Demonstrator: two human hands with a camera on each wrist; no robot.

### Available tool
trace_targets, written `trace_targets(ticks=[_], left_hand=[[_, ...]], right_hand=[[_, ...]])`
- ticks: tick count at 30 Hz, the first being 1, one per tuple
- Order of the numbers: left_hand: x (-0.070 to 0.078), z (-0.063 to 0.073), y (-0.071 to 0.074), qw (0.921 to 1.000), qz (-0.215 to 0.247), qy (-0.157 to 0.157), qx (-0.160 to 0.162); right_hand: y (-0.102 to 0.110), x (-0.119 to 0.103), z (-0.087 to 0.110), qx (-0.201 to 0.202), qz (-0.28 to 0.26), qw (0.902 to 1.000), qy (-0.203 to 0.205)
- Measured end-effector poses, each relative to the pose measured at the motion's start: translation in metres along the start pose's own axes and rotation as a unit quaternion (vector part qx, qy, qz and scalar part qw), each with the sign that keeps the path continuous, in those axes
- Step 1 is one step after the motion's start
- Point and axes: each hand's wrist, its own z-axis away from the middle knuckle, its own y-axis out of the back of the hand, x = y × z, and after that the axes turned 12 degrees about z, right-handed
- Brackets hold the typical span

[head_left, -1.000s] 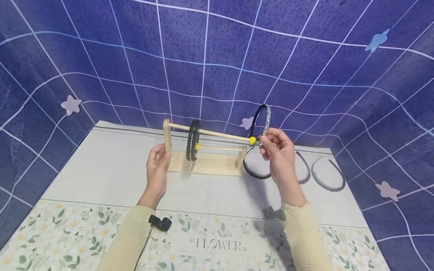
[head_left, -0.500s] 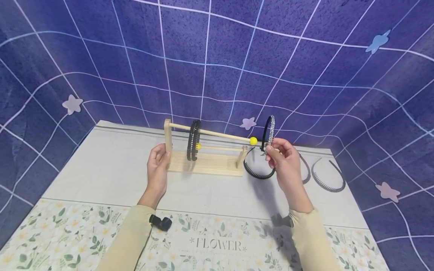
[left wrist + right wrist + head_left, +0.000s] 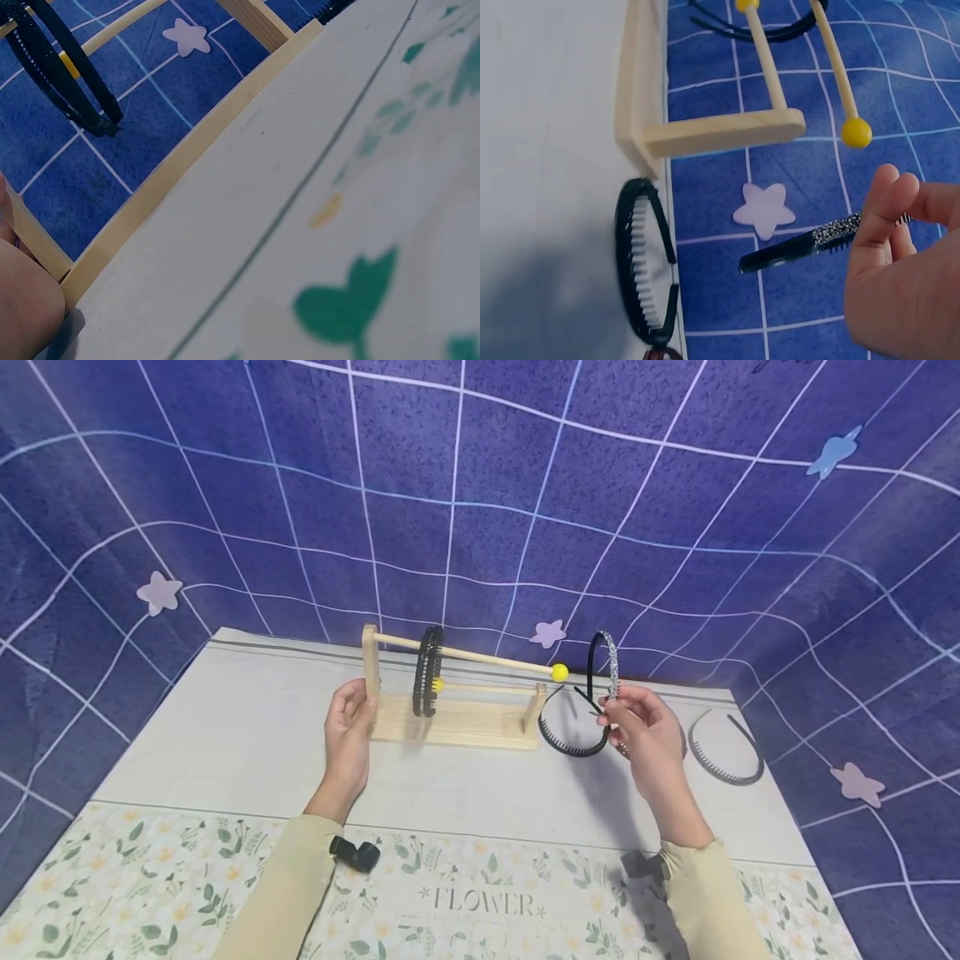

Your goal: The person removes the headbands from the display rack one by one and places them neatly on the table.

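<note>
My left hand [image 3: 347, 735] grips the left upright of a wooden headband stand [image 3: 465, 727]. Black headbands [image 3: 426, 672] hang together on its upper rod, toward the left. A yellow ball [image 3: 559, 672] caps that rod's free right end. Right of the ball, my right hand [image 3: 648, 735] pinches a black headband with silver sparkles [image 3: 613, 664] near one end, its curve upward. In the right wrist view, this sparkly headband [image 3: 832, 231] is apart from the rod. A black toothed headband [image 3: 573, 750] lies on the table below it.
A grey toothed headband [image 3: 720, 772] lies farther right on the table; another, darker one is mostly hidden behind my right hand. Blue grid-patterned cloth [image 3: 480, 510] rises behind the white table covering [image 3: 247, 718]. A floral printed band [image 3: 187, 877] runs along the front.
My right hand has moved right and down with the sparkly headband, away from the yellow ball. The left hand and stand have stayed put.
</note>
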Motion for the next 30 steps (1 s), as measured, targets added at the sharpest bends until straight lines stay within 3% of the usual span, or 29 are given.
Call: trace_targets(ticks=[9, 19, 26, 30], left_hand=[[0.0, 0.001, 0.0, 1.0, 0.005, 0.001, 0.005], [0.0, 0.001, 0.001, 0.9999, -0.012, 0.001, -0.005], [0.001, 0.001, 0.0, 0.9999, -0.011, 0.001, -0.005], [0.001, 0.001, 0.0, 0.9999, -0.012, 0.002, -0.006]], right_hand=[[0.023, 0.01, 0.007, 0.009, 0.065, 0.9977, 0.016], [0.044, 0.02, 0.015, 0.037, 0.135, 0.9901, 0.001], [0.054, 0.027, 0.022, 0.013, 0.126, 0.9918, 0.018], [0.058, 0.032, 0.027, 0.002, 0.166, 0.9856, 0.034]])
